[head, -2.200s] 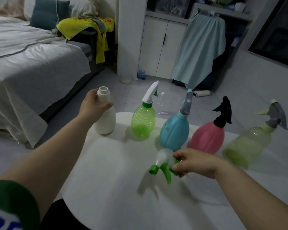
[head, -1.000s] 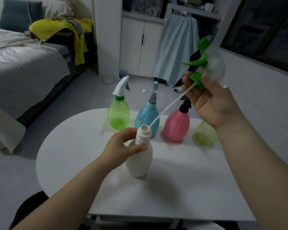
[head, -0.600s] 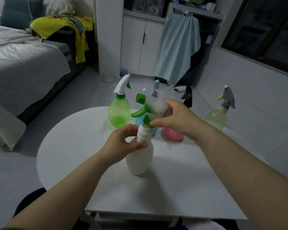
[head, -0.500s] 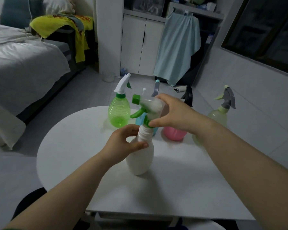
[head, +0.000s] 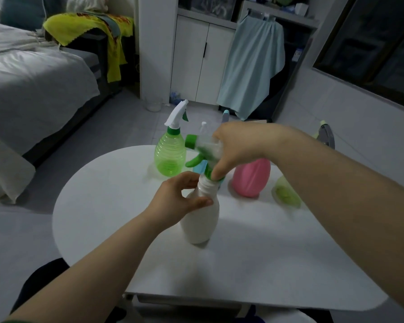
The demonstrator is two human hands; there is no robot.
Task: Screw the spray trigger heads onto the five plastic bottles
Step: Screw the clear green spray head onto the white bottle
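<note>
The white bottle (head: 200,220) stands upright near the middle of the round white surface (head: 107,206), with no readable label. The left hand (head: 175,201) has its grip wrapped around the bottle's neck. The right hand (head: 233,148), arched over from above, pinches the green-and-clear trigger head (head: 202,151) at the bottle's mouth.

left hand (head: 173,201) grips white bottle (head: 200,220) neck; right hand (head: 236,148) holds green trigger head (head: 202,151) on it
</note>
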